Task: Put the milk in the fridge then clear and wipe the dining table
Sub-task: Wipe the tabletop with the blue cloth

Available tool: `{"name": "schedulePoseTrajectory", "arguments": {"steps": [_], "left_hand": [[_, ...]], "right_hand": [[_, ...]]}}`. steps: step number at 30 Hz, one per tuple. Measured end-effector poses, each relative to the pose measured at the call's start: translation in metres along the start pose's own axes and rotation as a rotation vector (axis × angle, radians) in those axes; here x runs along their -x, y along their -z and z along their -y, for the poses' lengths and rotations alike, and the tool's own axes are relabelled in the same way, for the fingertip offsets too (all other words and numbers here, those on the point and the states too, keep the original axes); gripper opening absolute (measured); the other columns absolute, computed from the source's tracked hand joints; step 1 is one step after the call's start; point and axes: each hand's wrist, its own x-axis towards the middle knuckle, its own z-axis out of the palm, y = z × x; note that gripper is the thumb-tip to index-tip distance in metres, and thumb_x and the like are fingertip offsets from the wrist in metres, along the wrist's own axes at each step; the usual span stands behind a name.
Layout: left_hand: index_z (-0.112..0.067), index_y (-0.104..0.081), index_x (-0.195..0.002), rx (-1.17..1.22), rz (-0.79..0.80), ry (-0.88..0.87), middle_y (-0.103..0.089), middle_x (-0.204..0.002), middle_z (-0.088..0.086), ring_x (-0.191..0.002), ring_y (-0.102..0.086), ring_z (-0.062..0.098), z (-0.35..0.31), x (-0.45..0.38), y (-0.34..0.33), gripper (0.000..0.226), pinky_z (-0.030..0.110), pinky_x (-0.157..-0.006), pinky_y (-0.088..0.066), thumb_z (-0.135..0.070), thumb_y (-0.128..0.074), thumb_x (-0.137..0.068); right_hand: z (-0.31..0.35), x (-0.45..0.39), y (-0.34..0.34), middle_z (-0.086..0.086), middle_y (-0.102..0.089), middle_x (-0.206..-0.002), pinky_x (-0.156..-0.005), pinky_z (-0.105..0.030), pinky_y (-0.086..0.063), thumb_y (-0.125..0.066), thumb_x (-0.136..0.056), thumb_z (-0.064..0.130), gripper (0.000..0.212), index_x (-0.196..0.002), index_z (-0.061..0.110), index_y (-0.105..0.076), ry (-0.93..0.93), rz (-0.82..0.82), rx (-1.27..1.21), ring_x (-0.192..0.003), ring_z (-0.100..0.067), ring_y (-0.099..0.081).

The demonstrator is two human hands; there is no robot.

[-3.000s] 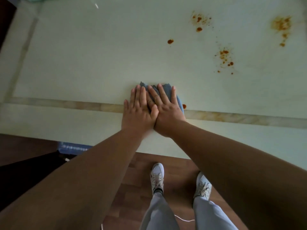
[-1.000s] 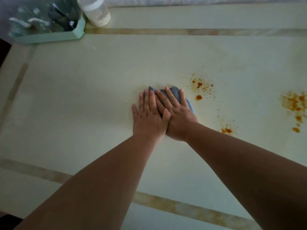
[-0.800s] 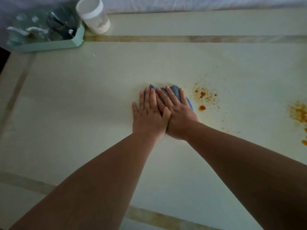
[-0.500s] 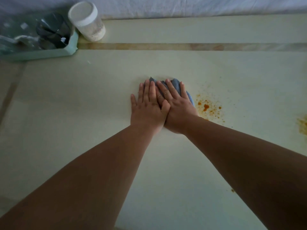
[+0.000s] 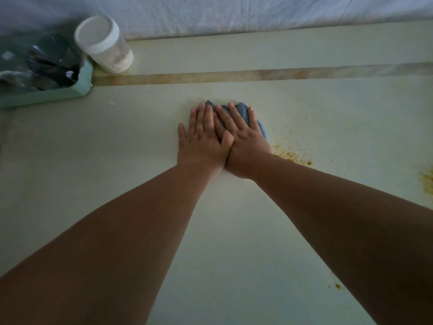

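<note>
Pale cream stone makes up the counter (image 5: 131, 174), crossed by a tan inlaid band (image 5: 234, 77) along its far side and backed by a white cloth (image 5: 234, 12). Both hands lie flat, fingers straight and close together, pressing a bunched blue rag (image 5: 243, 111) onto the counter near its middle. The right hand (image 5: 243, 139) covers most of the rag; the left hand (image 5: 203, 139) lies just beside it, its thumb overlapping the right hand's inner edge, its fingertips on the rag's left part. Thin rings show on the right hand's fingers. Only the rag's far edge and right side show past the fingers.

Just right of the right wrist, orange-brown spatter (image 5: 293, 156) dots the counter, touching the rag's near corner or close to it; I cannot tell which. More stains sit at the right edge (image 5: 427, 181) and a small spot (image 5: 337, 286) beside the right forearm.

At the far left corner a mint-green tray (image 5: 46, 96) holds blurred dark and clear items. A clear jar (image 5: 105, 44) with a white lid stands touching the tray's right end, holding pale powder. No writing is legible anywhere.
</note>
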Motion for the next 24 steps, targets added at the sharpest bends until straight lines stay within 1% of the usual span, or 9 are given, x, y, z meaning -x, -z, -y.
{"name": "schedulePoseTrajectory", "arguments": {"steps": [5, 9, 17, 24], "left_hand": [[-0.017, 0.010, -0.156, -0.066, 0.025, 0.028, 0.013, -0.164, -0.002, -0.150, 0.014, 0.013, -0.005, 0.002, 0.004, 0.071, 0.046, -0.122, 0.006, -0.048, -0.016, -0.097], [-0.016, 0.010, -0.155, -0.103, 0.040, 0.026, 0.013, -0.164, -0.001, -0.150, 0.014, 0.013, -0.014, 0.012, 0.001, 0.071, 0.045, -0.122, 0.007, -0.047, -0.015, -0.097], [-0.015, 0.007, -0.156, -0.019, 0.021, 0.002, 0.011, -0.164, 0.001, -0.151, 0.013, 0.015, -0.058, 0.052, -0.019, 0.075, 0.045, -0.121, 0.008, -0.050, -0.018, -0.095], [-0.015, 0.005, -0.156, 0.028, 0.014, -0.029, 0.010, -0.165, 0.001, -0.150, 0.014, 0.014, -0.103, 0.085, -0.039, 0.076, 0.045, -0.122, 0.007, -0.050, -0.021, -0.094]], "right_hand": [[0.000, 0.001, 0.003, -0.002, 0.016, -0.165, -0.119, -0.058, 0.005, -0.031, -0.096, 0.051, 0.081, -0.156, 0.018, 0.013, -0.001, 0.020, -0.036, -0.151, -0.027, 0.016], [-0.004, 0.014, 0.003, -0.003, 0.016, -0.164, -0.118, -0.061, 0.003, -0.033, -0.096, 0.050, 0.083, -0.156, 0.019, 0.014, -0.007, 0.026, -0.019, -0.151, -0.028, 0.015], [-0.027, 0.075, 0.005, 0.000, 0.017, -0.164, -0.116, -0.064, 0.006, -0.034, -0.096, 0.052, 0.083, -0.155, 0.021, 0.015, -0.022, 0.057, 0.015, -0.151, -0.027, 0.016], [-0.053, 0.132, 0.002, 0.001, 0.016, -0.165, -0.119, -0.059, 0.005, -0.037, -0.096, 0.049, 0.082, -0.156, 0.023, 0.013, -0.062, 0.056, -0.014, -0.151, -0.025, 0.016]]}}
